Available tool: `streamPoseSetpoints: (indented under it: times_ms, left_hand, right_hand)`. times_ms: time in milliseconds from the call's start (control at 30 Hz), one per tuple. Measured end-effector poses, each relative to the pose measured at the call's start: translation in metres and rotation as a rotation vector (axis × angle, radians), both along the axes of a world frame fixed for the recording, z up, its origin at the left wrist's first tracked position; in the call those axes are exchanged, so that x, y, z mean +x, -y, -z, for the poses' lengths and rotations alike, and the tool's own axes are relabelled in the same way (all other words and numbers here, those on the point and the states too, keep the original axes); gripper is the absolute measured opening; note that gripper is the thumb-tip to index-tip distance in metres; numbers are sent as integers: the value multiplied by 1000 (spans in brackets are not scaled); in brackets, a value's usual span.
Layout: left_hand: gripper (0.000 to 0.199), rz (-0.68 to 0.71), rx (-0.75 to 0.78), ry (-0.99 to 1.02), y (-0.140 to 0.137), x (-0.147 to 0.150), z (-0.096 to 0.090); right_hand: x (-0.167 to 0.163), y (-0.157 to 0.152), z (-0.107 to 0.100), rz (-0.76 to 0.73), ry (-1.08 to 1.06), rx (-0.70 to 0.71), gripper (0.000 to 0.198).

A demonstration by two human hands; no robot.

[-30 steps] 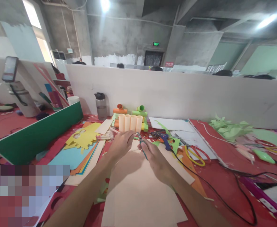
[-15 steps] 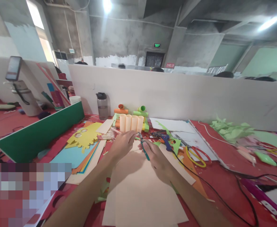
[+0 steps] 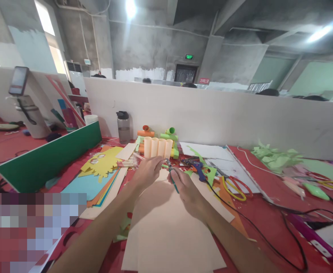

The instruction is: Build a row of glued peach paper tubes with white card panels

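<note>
My right hand (image 3: pixel 182 184) is wrapped around a plier-like tool (image 3: pixel 169 165) with a metal head and teal handles. The head points away from me and up to the left. My left hand (image 3: pixel 148 170) is closed in a pinch close to the tool's jaws; whatever it pinches is too small or hidden to make out. Below both hands lie large peach paper sheets (image 3: pixel 174 231). Just beyond the fingertips, several cream paper tubes (image 3: pixel 155 147) stand upright in a row, in front of orange and green rolled tubes (image 3: pixel 169 136).
Coloured paper sheets (image 3: pixel 83 187) and yellow cut paper (image 3: pixel 105 163) lie left, beside a green board (image 3: pixel 49 159). A grey bottle (image 3: pixel 123 129) stands behind. To the right are a blue glue gun (image 3: pixel 200 172) with a black cable and scissors (image 3: pixel 233 185). A white partition (image 3: pixel 211 113) closes the back.
Both hands stay almost in place. My right fingers seem to have closed slightly more over the teal handles, and the view has shifted a little.
</note>
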State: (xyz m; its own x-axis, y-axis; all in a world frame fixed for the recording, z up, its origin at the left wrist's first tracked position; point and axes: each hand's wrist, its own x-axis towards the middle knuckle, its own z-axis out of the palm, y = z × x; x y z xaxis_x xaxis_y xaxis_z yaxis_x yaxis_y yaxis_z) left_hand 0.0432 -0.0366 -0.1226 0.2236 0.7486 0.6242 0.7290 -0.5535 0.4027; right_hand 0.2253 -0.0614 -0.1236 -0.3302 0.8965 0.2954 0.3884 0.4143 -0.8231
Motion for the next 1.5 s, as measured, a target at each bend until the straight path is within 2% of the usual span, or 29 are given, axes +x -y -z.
streamPoseSetpoints:
  times_ms: [267,667,1067,1500]
  left_hand:
    - [24,-26,-16,-8,0,1,1]
    - [24,-39,29,-33,0,1,0]
    - [25,8,91,-27,-2,1,1]
    - [26,32,78,-8,-2,0,2]
  right_hand:
    - [-2,-3,4,30,21,67,40]
    - [3,0,6,-13,25,19,36]
    - [4,-7,10,-10,39,40,36]
    - [1,-8,9,7,46,118,39]
